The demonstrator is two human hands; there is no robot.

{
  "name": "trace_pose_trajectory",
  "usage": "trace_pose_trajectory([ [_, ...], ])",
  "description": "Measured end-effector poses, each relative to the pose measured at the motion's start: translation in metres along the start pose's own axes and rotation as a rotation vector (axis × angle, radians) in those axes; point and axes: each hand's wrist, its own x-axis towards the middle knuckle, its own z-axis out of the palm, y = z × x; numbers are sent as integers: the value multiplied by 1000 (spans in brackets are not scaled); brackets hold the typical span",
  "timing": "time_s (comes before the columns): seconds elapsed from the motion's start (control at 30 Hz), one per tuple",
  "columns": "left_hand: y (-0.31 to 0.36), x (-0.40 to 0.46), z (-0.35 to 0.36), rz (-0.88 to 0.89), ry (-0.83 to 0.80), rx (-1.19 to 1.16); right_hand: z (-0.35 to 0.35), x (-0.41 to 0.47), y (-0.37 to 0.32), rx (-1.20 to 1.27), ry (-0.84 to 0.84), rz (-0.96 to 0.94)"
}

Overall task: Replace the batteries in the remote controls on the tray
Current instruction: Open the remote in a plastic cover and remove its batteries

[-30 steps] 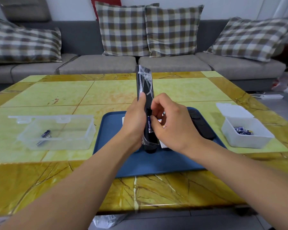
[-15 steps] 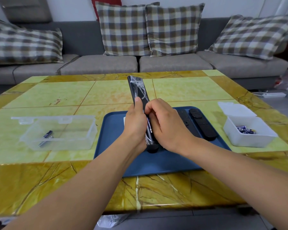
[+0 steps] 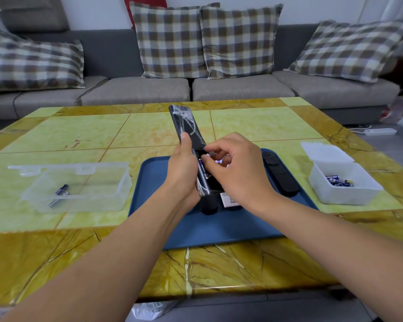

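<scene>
The right hand's fingers (image 3: 208, 156) are curled together at the open battery bay, thumb and forefinger seemingly pinching or seating the end of a dark blue-labelled cylindrical battery (image 3: 204, 174); the exact contact is hidden by the fingertips. The right hand (image 3: 233, 169) comes in from the side, probably so it can work the cell while the bay faces up toward the camera. The left hand (image 3: 184, 173) wraps its fingers round the lower half of the long black remote control wrapped in crinkled clear film (image 3: 189, 140), thumb laid along its left edge, holding it steady just above the dark blue plastic tray (image 3: 219, 228). The remote's long axis runs away from the person, its far end tilted up and slightly left, its near end down over the tray. On the tray lie another black oblong remote (image 3: 280, 174) to the right and a white labelled piece (partly hidden). On the yellow-green marbled desk (image 3: 79, 259), a clear lidded plastic box (image 3: 79, 189) at left holds loose batteries, likely spent ones; a white open tub (image 3: 343, 182) at right holds more, probably fresh.
</scene>
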Motion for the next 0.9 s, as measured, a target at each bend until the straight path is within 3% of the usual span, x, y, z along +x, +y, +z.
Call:
trace_pose_trajectory([
  [0.1,0,-2,-1,-15,4,-10,-1,-4,-1,-46,-26,-45],
  [0.27,2,0,-3,-72,-3,-48,-8,-3,-9,206,-89,127],
  [0.47,4,4,-2,-133,-99,-32,-22,19,-8,1084,72,838],
  [0.53,7,2,-2,-185,-164,24,-31,27,1,1198,56,1021],
  [0.6,8,1,-4,-224,-229,69,-35,29,9,1019,-13,1079],
  [0.63,8,1,-5,-234,-262,95,-37,30,11,848,-37,1014],
  [0.67,9,2,-7,-237,-290,133,-41,30,12,647,-58,883],
  [0.73,14,3,-11,-242,-364,246,-54,32,9,119,-112,439],
  [0.8,20,3,-18,-261,-477,351,-65,34,4,-478,-314,16],
  [0.83,23,2,-21,-272,-538,404,-68,33,2,-719,-410,-86],
  [0.9,31,-2,-28,-297,-674,480,-68,30,-2,-930,-460,-170],
])
